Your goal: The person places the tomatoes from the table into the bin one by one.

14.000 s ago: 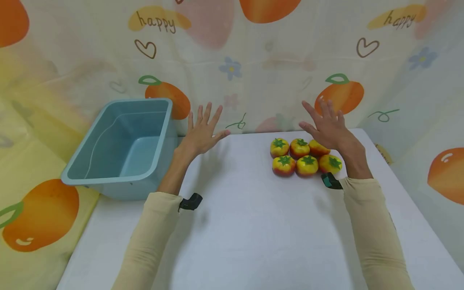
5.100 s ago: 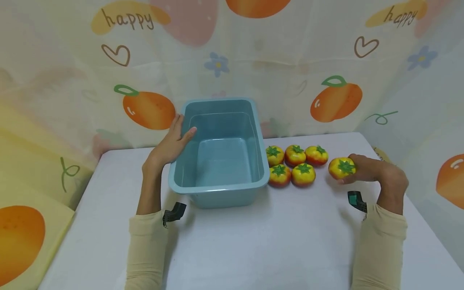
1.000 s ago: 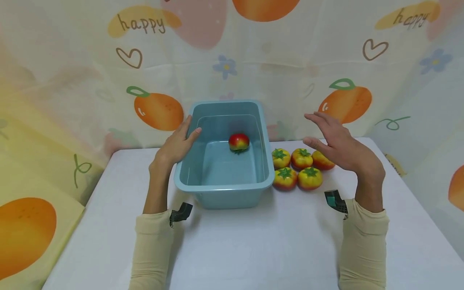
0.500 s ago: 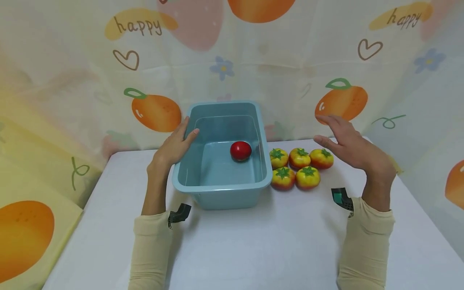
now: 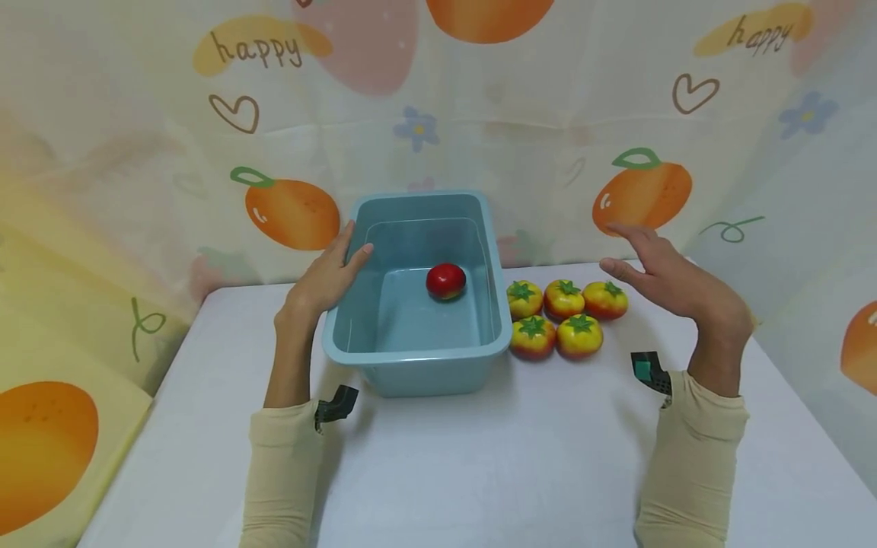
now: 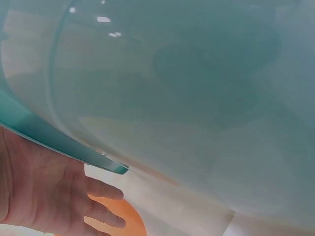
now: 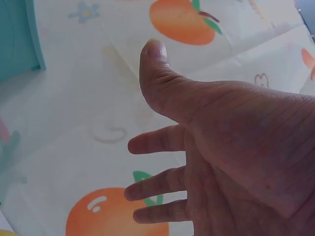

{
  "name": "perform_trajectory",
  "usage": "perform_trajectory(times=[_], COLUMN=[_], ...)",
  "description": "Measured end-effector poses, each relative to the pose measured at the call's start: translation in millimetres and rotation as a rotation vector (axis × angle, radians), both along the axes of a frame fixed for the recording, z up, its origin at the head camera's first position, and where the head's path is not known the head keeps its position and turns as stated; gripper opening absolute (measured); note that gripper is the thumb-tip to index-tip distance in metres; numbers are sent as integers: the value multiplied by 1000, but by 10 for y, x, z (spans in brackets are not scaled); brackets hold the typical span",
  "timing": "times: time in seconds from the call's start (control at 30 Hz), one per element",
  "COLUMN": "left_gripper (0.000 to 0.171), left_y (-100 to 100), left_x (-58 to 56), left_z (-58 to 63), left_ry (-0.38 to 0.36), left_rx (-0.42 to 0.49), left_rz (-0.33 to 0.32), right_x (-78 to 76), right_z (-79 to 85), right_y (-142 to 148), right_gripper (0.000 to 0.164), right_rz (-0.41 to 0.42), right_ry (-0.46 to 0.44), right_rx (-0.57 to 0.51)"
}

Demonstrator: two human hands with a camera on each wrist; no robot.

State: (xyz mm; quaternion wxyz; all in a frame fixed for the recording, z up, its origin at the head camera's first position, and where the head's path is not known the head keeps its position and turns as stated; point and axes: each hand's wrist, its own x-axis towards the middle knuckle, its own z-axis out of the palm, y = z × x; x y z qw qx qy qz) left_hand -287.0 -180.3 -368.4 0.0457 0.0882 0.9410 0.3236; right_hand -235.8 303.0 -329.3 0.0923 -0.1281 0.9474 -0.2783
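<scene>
In the head view, a blue plastic bin stands mid-table, with one persimmon lying inside, red underside up. My left hand rests on the bin's left rim, its fingers along the outside and thumb over the edge. The left wrist view shows that palm against the rim with straight fingers. Several yellow-red persimmons with green leafy tops sit in two rows right of the bin. Above and right of them, my right hand hovers, holding nothing; its fingers are extended in the right wrist view.
A white-covered table lies under everything. Behind it hangs a printed curtain, close to the bin's far end. More cloth borders the table at the right, and yellow cloth at the left.
The bin has moved from the left to mid-table. My right hand has put one persimmon into it and drawn back rightward. That persimmon has rolled from its side to underside up.
</scene>
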Motion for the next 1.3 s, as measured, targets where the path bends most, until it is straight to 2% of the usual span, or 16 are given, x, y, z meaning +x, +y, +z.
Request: perform_trajectory(times=[0.23,0.53,0.8,1.1,1.3], left_gripper=[84,87,85,84,83], left_y=[-22,3,-23,-26,-9], left_x=[13,15,32,12,7], left_z=[-23,-38,-1,-11,-2], left_ry=[-9,3,-7,-19,-26], left_rx=[10,40,23,27,26], left_rz=[-7,-10,1,-6,-2], right_x=[15,7,-8,16,30], right_z=[-33,-37,-20,-31,-54], right_y=[27,33,20,38,67], right_gripper=[86,86,88,86,88], right_rz=[-26,-22,-23,-20,-48], right_ry=[-86,-95,-111,-122,-142], right_rx=[27,50,43,28,45])
